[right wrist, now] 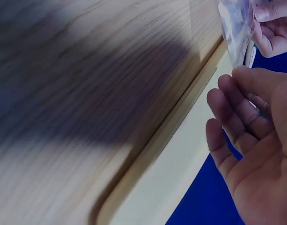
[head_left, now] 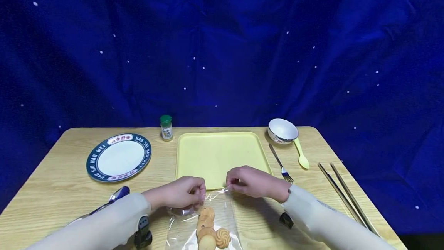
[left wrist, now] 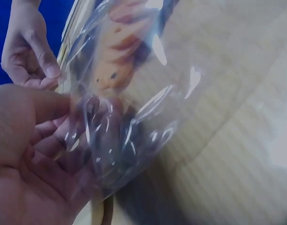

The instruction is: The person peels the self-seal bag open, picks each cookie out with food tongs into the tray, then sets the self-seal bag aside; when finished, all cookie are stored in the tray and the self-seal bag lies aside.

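Observation:
A clear plastic bag (head_left: 222, 207) of cookies lies at the table's near edge, its top edge raised between the two hands. Inside are several cookies, among them a swirled one (head_left: 222, 238) and a stack of round ones (head_left: 206, 225). My left hand (head_left: 184, 193) pinches the bag's left top corner between thumb and fingers; the left wrist view shows the wrinkled film over the fingers. My right hand (head_left: 254, 181) pinches the opposite corner, seen in the right wrist view at the fingertips (right wrist: 239, 72). Both hands are beside the near edge of a yellow tray (head_left: 222, 153).
A blue-rimmed plate (head_left: 119, 157) and a green-capped shaker (head_left: 166, 128) stand left of the tray. To the right are a bowl (head_left: 282, 130), a yellow spoon (head_left: 301, 155), a fork (head_left: 280, 164) and metal chopsticks (head_left: 347, 196). A metal spoon (head_left: 118, 195) lies by the left forearm.

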{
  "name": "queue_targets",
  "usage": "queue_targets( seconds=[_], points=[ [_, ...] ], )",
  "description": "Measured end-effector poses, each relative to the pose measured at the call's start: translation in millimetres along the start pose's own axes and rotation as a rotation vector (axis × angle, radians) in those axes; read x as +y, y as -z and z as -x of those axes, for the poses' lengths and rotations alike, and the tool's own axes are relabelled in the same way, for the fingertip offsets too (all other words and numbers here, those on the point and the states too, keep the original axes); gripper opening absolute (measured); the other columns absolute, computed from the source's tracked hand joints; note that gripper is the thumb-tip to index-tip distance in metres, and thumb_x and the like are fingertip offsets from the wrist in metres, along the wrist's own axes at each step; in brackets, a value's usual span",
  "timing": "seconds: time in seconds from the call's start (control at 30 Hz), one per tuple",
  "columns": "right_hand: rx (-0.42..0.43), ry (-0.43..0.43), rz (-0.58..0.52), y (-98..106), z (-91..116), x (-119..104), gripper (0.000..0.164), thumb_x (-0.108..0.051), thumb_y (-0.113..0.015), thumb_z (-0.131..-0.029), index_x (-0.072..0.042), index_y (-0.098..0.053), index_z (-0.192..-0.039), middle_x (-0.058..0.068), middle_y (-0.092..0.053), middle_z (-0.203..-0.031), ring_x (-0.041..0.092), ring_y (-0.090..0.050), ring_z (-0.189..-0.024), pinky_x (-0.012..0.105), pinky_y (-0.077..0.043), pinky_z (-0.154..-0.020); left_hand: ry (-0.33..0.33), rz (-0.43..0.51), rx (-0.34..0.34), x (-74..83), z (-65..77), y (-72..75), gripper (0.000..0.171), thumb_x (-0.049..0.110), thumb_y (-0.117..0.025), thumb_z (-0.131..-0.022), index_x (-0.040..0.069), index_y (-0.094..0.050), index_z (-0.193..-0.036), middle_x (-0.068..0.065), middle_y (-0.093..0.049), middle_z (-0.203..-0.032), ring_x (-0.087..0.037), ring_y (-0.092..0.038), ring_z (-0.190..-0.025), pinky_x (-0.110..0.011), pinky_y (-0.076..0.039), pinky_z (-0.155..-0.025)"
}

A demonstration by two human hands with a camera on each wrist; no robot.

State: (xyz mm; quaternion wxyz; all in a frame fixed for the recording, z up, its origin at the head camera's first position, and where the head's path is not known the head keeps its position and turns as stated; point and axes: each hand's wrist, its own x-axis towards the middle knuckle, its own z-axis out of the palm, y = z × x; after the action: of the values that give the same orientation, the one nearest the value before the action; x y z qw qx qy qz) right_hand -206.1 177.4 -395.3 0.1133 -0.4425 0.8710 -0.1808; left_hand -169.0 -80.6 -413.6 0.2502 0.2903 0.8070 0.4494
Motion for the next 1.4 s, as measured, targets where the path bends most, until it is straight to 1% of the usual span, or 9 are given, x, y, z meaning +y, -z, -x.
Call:
queue_targets(
  seconds=[0.1, 0.17, 0.3, 0.43, 0.6, 0.9, 1.0, 1.2, 1.4],
  points=[
    [0.013, -0.031, -0.08, -1.0, 6.4, 5.5, 0.007, -0.013, -0.062, -0.094, -0.015, -0.064, -0.087, -0.007, -0.062, -0.079, -0.003, -0.048, -0.068, 0.014, -0.044, -0.062, 0.029, 0.05, 0.016, 1.4, -5.9, -6.1, 0.008, -0.001, -0.053, -0.095, 0.002, -0.054, -0.088, -0.01, -0.061, -0.066, -0.012, -0.059, -0.055, -0.022, -0.052, -0.051],
    [0.022, -0.043, -0.12, -2.9, 9.7, 8.7, 0.006, -0.011, -0.062, -0.094, -0.014, -0.065, -0.09, -0.005, -0.065, -0.081, -0.003, -0.05, -0.069, 0.014, -0.046, -0.062, 0.039, 0.078, 0.023, 1.3, -8.1, -8.2, 0.008, -0.001, -0.052, -0.096, 0.001, -0.053, -0.088, -0.012, -0.063, -0.068, -0.013, -0.059, -0.055, -0.024, -0.053, -0.05],
    [0.029, -0.031, -0.153, -5.1, 14.5, 10.5, 0.007, -0.01, -0.06, -0.095, -0.013, -0.067, -0.097, -0.001, -0.069, -0.088, -0.003, -0.055, -0.075, 0.015, -0.05, -0.068, 0.046, 0.113, 0.03, -0.9, -9.5, -9.2, 0.008, 0.001, -0.051, -0.096, 0.0, -0.053, -0.089, -0.015, -0.064, -0.069, -0.012, -0.058, -0.053, -0.025, -0.053, -0.05],
    [0.039, -0.005, -0.149, -6.5, 17.6, 10.6, 0.01, -0.013, -0.06, -0.095, -0.014, -0.068, -0.101, -0.002, -0.071, -0.093, -0.002, -0.057, -0.076, 0.016, -0.051, -0.068, 0.056, 0.131, 0.03, -3.0, -9.7, -8.7, 0.007, 0.003, -0.053, -0.097, 0.0, -0.053, -0.09, -0.015, -0.064, -0.07, -0.012, -0.059, -0.053, -0.024, -0.052, -0.049],
    [0.054, 0.025, -0.128, -6.4, 19.7, 9.6, 0.011, -0.014, -0.06, -0.096, -0.015, -0.069, -0.103, -0.003, -0.07, -0.097, -0.002, -0.056, -0.075, 0.015, -0.05, -0.066, 0.05, 0.144, 0.027, -3.8, -8.9, -8.7, 0.007, 0.002, -0.051, -0.097, -0.001, -0.053, -0.091, -0.015, -0.063, -0.07, -0.013, -0.059, -0.054, -0.024, -0.052, -0.049],
    [0.042, 0.001, -0.134, -5.0, 21.2, 6.6, 0.015, -0.016, -0.059, -0.096, -0.018, -0.07, -0.107, -0.005, -0.07, -0.099, -0.002, -0.057, -0.079, 0.016, -0.051, -0.068, 0.054, 0.162, 0.043, -7.6, -7.8, -11.9, 0.008, 0.0, -0.05, -0.096, -0.001, -0.052, -0.089, -0.009, -0.061, -0.066, -0.011, -0.058, -0.052, -0.022, -0.049, -0.048],
    [0.039, -0.004, -0.147, -5.7, 21.7, 6.3, 0.014, -0.016, -0.06, -0.096, -0.018, -0.07, -0.106, -0.005, -0.069, -0.099, -0.001, -0.058, -0.08, 0.016, -0.051, -0.069, 0.053, 0.171, 0.041, -8.0, -8.1, -12.2, 0.008, -0.002, -0.048, -0.096, -0.001, -0.052, -0.089, -0.009, -0.061, -0.066, -0.011, -0.057, -0.053, -0.022, -0.048, -0.048],
    [0.072, 0.0, -0.169, -10.3, 18.6, 7.7, 0.008, -0.019, -0.062, -0.095, -0.019, -0.069, -0.1, -0.008, -0.069, -0.094, 0.001, -0.058, -0.078, 0.018, -0.052, -0.068, 0.061, 0.17, 0.04, -7.2, -8.2, -11.6, 0.007, -0.002, -0.049, -0.095, -0.001, -0.052, -0.089, -0.011, -0.062, -0.067, -0.012, -0.058, -0.053, -0.023, -0.049, -0.048],
    [0.073, -0.04, -0.174, -13.4, 10.1, 6.7, 0.005, -0.021, -0.064, -0.094, -0.016, -0.065, -0.093, -0.009, -0.066, -0.087, -0.002, -0.055, -0.076, 0.016, -0.05, -0.068, 0.059, 0.159, 0.038, -7.1, -8.6, -11.2, 0.007, 0.0, -0.05, -0.096, 0.0, -0.053, -0.09, -0.011, -0.062, -0.068, -0.012, -0.057, -0.053, -0.023, -0.05, -0.048]
  ],
)
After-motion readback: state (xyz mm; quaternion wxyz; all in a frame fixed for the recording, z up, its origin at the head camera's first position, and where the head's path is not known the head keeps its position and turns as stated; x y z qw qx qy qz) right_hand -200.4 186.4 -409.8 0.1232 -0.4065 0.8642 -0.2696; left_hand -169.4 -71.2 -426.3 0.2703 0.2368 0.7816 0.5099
